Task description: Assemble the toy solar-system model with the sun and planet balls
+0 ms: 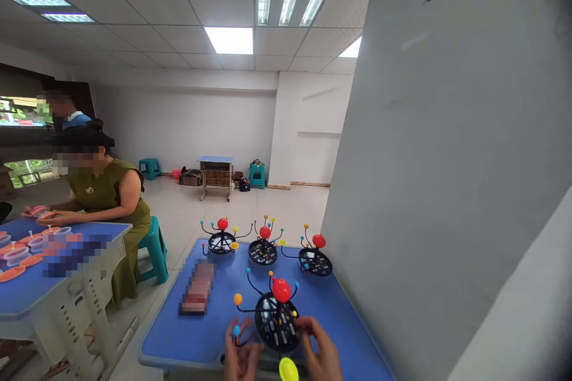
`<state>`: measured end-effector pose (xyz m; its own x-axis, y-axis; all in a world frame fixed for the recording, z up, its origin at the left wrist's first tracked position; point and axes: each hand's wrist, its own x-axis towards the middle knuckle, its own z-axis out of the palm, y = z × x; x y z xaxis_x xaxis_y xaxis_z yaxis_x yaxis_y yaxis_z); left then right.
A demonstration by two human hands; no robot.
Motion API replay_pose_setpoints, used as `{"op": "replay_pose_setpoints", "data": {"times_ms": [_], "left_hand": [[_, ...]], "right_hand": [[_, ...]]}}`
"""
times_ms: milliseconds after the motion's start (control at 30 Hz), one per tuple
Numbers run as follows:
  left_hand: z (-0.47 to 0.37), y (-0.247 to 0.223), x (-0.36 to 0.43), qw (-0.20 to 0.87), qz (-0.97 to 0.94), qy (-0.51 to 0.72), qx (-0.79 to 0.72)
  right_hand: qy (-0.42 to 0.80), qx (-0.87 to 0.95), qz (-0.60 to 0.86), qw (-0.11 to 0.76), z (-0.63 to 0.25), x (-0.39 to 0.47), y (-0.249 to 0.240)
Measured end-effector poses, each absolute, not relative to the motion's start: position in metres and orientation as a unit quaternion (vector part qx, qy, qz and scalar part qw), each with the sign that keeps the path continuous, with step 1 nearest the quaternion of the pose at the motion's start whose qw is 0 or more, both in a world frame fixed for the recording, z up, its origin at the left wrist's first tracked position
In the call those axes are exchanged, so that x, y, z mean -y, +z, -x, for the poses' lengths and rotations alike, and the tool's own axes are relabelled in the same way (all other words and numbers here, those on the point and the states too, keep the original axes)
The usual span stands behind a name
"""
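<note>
In front of me on the blue table stands a solar system model [277, 322] with a round black base, a large red ball on top and small coloured balls on curved black arms. My left hand [241, 350] is at its near left, fingers curled around the arm that carries a blue ball [236, 330]. At the base's right rim is my right hand [318, 346], its thumb and fingers closed on the edge. A yellow ball [288, 369] sticks out toward me between the hands.
Three similar models, a left one [222, 242], a middle one [263, 252] and a right one [315, 261], line the far table edge. A blurred flat object [198, 289] lies at left. A grey wall [447, 161] borders the right. Another person [102, 190] sits at a neighbouring table [89, 268].
</note>
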<state>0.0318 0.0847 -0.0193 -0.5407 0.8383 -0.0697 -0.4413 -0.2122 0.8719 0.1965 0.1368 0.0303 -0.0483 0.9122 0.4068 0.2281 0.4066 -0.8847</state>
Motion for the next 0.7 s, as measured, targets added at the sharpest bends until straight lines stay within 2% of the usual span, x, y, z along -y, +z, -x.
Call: {"op": "replay_pose_setpoints", "data": {"times_ms": [133, 267, 500, 700], "left_hand": [[-0.021, -0.01, -0.083, 0.403, -0.223, 0.754, -0.467], [-0.024, -0.008, -0.084, 0.437, -0.21, 0.75, -0.45], [-0.022, -0.007, -0.086, 0.473, -0.193, 0.745, -0.429], [-0.011, 0.0, -0.088, 0.493, -0.221, 0.724, -0.428]], "right_hand": [[0.204, 0.774, 0.423, 0.426, -0.191, -0.107, -0.001], [0.131, 0.787, 0.447, 0.404, -0.182, -0.102, -0.014], [0.14, 0.747, 0.443, 0.477, -0.2, -0.114, -0.017], [0.149, 0.82, 0.426, 0.351, -0.214, -0.124, -0.001]]}}
